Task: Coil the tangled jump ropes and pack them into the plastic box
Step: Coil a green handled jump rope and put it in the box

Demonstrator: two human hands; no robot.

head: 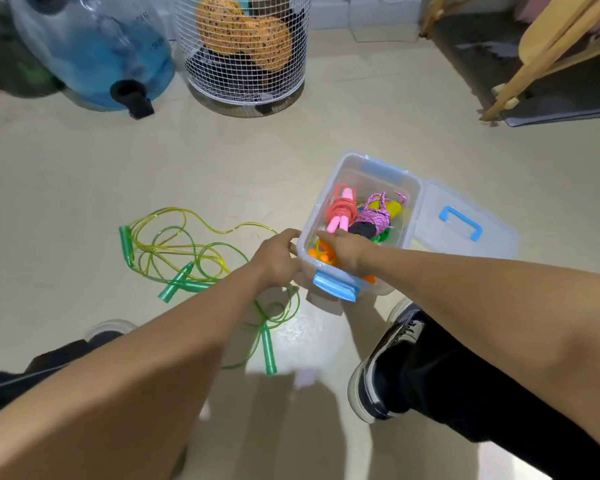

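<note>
Box long axis runs away-right; left hand grips near corner, right hand inside, grip unclear.

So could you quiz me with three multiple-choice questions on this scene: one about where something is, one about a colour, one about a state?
1. Where do the green jump ropes lie?
A. On the floor, left of the plastic box
B. Inside the box
C. In the wire basket

2. What colour are the box's latches?
A. Red
B. Blue
C. Black

3. What state is the box in?
A. Lid clipped shut
B. Upside down
C. Open, with its lid lying beside it

Answers:
1 A: the green ropes sprawl loose on the floor.
2 B: the front latch is plainly blue.
3 C: the pink rope and purple rope show inside while the hands reach in and hold the rim.
</note>
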